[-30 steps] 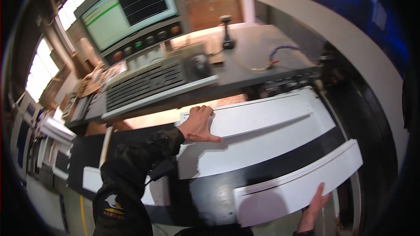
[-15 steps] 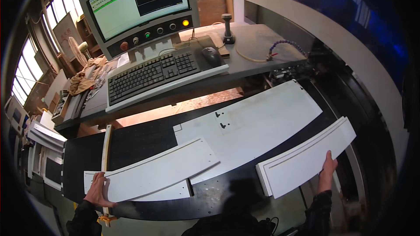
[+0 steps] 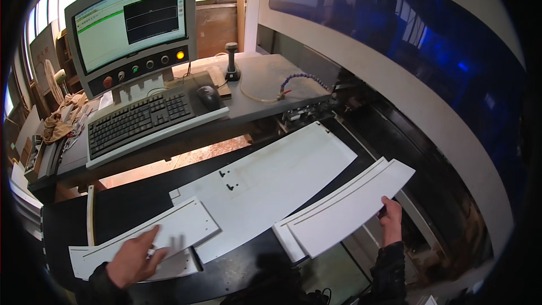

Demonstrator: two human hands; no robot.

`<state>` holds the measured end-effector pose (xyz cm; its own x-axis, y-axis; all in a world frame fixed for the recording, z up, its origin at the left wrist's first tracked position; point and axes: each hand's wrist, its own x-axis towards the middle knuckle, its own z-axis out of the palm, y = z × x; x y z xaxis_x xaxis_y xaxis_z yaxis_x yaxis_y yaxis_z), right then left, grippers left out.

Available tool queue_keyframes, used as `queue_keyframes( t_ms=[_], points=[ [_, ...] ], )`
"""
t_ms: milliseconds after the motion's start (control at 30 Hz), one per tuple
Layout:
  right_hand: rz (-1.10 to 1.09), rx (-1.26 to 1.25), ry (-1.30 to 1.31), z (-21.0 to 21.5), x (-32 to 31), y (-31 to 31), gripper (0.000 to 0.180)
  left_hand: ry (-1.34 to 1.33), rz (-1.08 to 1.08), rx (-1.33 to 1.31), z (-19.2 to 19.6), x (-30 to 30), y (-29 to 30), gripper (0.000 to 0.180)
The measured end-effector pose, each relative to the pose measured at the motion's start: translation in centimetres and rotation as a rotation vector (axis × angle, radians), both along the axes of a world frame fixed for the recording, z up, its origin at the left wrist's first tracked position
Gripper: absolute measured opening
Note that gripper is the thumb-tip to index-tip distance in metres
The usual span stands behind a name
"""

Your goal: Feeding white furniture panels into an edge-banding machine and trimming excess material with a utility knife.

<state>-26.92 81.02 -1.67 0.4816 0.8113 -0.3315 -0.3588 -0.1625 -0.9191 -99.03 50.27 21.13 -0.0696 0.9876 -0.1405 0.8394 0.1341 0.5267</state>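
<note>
My right hand (image 3: 390,214) pinches the near right edge of a white grooved panel (image 3: 350,209), long and narrow. This panel lies askew on another white panel (image 3: 286,243), whose groove and left end show beneath it. Over the left stack my left hand (image 3: 135,255) hovers or rests with its fingers apart, partly smeared by motion; whether it touches is unclear. Below that hand is a white board (image 3: 192,220) with a long groove and small holes, lying on another white piece (image 3: 183,265).
A larger white panel (image 3: 276,186) with dark slots lies mid-bench on the black surface (image 3: 132,203). Behind stand a keyboard (image 3: 141,121), mouse (image 3: 209,97), monitor (image 3: 127,22) and handheld scanner (image 3: 232,62). A large machine with a blue window (image 3: 395,17) rises at right.
The view has swung right, so the bench appears farther left. My left hand has let go of the left stack's end and moved along it. The top right panel has slid out of line with the one below.
</note>
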Motion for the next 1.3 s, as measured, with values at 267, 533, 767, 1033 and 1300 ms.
queue_keyframes(
  t_ms=[267,533,767,1033,1300],
  points=[
    [0.089,0.011,0.264,2.2,0.0,17.5,0.014,-0.367,-0.692,-0.304,-20.1,17.9,32.4,0.069],
    [0.232,0.012,0.270,3.0,-6.0,31.5,0.017,0.323,-0.563,0.011,-22.1,30.3,44.2,0.101],
    [0.269,-0.045,0.254,-0.3,-14.9,36.5,0.025,0.390,-0.310,0.094,-24.5,37.8,49.8,0.086],
    [0.315,-0.017,0.316,-4.7,-20.6,39.6,0.033,0.502,-0.185,0.181,-25.4,41.2,50.9,0.083],
    [0.757,-0.190,-0.300,-2.1,-17.7,41.4,0.048,0.503,-0.153,0.178,-26.4,41.4,50.7,0.084]
  ],
)
